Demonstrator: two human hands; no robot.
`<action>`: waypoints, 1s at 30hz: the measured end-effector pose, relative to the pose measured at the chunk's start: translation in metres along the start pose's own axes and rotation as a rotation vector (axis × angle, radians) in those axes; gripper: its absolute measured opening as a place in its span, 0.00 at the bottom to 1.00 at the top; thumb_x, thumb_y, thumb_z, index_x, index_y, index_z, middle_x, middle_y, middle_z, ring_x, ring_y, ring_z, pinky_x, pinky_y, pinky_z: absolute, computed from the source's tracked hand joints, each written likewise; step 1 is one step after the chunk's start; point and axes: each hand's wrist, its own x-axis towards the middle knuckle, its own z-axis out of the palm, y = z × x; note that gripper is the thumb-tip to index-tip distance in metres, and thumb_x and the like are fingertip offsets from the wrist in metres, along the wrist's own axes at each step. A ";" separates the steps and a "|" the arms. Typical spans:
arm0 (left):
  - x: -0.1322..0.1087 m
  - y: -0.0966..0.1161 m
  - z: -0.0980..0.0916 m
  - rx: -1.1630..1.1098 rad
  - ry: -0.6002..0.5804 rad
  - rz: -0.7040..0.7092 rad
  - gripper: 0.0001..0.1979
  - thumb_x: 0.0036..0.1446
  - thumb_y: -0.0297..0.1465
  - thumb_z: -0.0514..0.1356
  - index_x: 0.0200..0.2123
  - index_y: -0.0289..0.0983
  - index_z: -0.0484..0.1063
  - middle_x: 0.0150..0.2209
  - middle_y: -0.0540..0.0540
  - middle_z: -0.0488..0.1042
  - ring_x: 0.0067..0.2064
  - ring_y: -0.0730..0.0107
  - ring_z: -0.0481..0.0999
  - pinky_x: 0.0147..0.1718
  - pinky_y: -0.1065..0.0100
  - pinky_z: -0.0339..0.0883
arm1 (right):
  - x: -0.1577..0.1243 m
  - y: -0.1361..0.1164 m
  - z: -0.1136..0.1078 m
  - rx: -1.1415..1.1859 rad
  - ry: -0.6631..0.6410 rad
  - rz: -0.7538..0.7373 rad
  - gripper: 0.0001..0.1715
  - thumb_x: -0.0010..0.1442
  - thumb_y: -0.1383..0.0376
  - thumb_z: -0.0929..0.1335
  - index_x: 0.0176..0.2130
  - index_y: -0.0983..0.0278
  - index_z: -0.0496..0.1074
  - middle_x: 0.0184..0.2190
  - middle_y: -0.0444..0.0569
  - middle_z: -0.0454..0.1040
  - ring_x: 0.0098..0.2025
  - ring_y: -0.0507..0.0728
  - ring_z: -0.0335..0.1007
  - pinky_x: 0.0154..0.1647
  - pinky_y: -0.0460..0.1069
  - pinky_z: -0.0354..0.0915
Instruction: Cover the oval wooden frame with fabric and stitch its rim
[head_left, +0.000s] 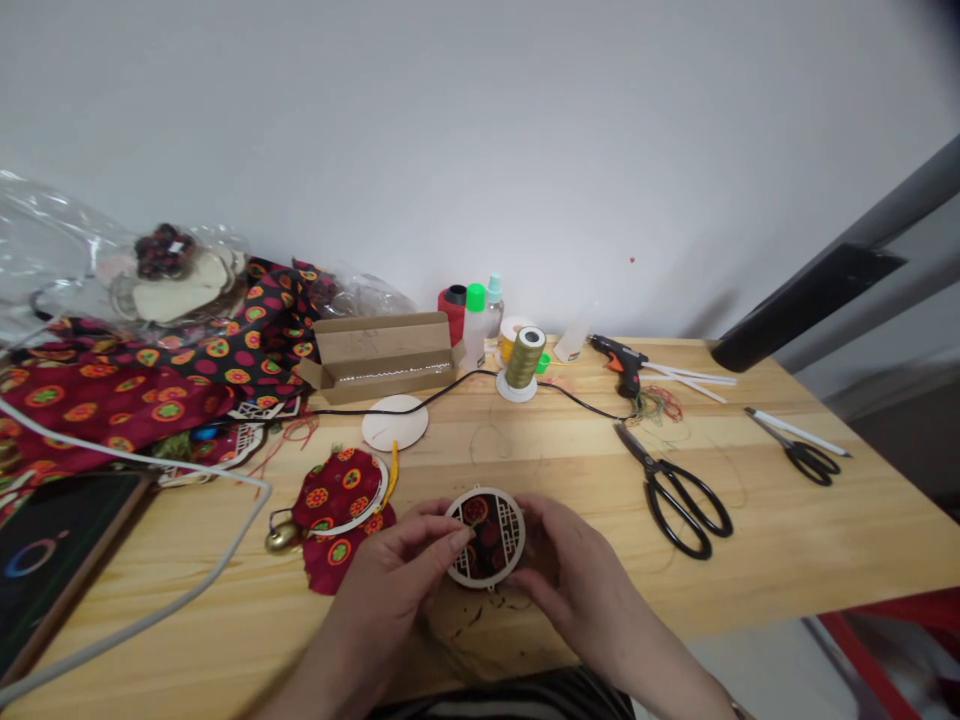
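Observation:
Both my hands hold a small round wooden lattice frame [487, 537] with dark red patterned fabric showing through its cut-outs. My left hand [390, 590] pinches its left edge, thumb on the front face. My right hand [577, 585] cups its right side and underside. The frame is just above the near middle of the wooden table [787, 540]. To the left of it lie round red fabric pieces [341, 510] with orange dots, a yellow cord and a small brass bell [279, 535].
Large black scissors [679, 490] lie right of my hands, smaller scissors [806, 455] farther right. At the back stand a glue gun [621, 362], an olive thread spool [523, 362], bottles [475, 325], a cardboard box [382, 355] and a wooden disc [395, 422]. Patterned fabric [112, 390] is piled at the left.

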 end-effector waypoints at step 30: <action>0.015 0.000 -0.008 0.827 0.078 0.858 0.08 0.54 0.29 0.57 0.32 0.38 0.77 0.37 0.45 0.74 0.38 0.68 0.75 0.36 0.68 0.69 | 0.032 0.012 -0.013 0.872 0.288 0.300 0.14 0.51 0.58 0.71 0.33 0.67 0.75 0.24 0.46 0.75 0.25 0.49 0.66 0.28 0.44 0.62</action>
